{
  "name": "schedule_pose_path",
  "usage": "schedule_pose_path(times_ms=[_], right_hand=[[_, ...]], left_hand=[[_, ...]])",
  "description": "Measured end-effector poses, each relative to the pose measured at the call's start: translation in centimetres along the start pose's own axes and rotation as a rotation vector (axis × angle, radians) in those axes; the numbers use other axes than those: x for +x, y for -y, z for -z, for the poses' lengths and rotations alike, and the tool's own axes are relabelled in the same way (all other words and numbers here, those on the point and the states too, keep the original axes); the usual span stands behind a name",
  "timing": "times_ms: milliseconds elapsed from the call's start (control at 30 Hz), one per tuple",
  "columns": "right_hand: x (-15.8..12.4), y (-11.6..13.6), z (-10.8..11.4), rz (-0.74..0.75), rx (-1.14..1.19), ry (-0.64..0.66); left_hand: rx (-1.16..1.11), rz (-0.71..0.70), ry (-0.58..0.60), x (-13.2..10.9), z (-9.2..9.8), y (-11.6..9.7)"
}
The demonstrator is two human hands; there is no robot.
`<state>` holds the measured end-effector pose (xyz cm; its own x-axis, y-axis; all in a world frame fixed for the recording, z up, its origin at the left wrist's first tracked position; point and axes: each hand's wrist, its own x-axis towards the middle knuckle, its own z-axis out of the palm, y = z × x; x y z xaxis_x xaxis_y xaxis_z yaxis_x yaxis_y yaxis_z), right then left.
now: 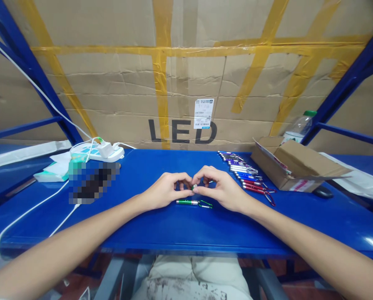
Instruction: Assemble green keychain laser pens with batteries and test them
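Observation:
My left hand (168, 189) and my right hand (221, 187) meet fingertip to fingertip above the blue table (161, 233). Pinched between both sets of fingers is a small green-and-silver piece (194, 187); most of it is hidden, so its kind does not show. Just below my hands lies a slim green metal tube with a green carabiner clip (190, 202), which looks like a keychain penlight. To the right of my right hand, similar tubes with clips (244, 170) lie in a row, in purple, silver, blue and red.
An open cardboard box (294, 166) stands at the right, with a clear green-capped bottle (299, 126) behind it and a dark computer mouse (323, 191) beside it. At the left are a white power strip (107, 153), cables and a blurred-out dark object (95, 183). A large carton (120, 96) closes off the back.

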<state>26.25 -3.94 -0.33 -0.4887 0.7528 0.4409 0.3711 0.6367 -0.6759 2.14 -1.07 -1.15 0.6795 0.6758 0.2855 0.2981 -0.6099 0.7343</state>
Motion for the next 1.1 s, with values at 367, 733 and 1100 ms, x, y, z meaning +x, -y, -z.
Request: schedule_pose_path(times_ms=[367,733,1100], right_hand=[[0.0,0.0,0.0,0.05,-0.114,-0.02],[-0.3,-0.7,0.9,0.102,-0.437,-0.085],[-0.5,-2.5,0.8,0.06,-0.699,0.147]], left_hand=[[0.033,-0.026,-0.005,0.0,0.0,0.3],[0.233,-0.167,-0.076,-0.3,0.5,0.4],[0.121,0.004,-0.074,0.0,0.4,0.7]])
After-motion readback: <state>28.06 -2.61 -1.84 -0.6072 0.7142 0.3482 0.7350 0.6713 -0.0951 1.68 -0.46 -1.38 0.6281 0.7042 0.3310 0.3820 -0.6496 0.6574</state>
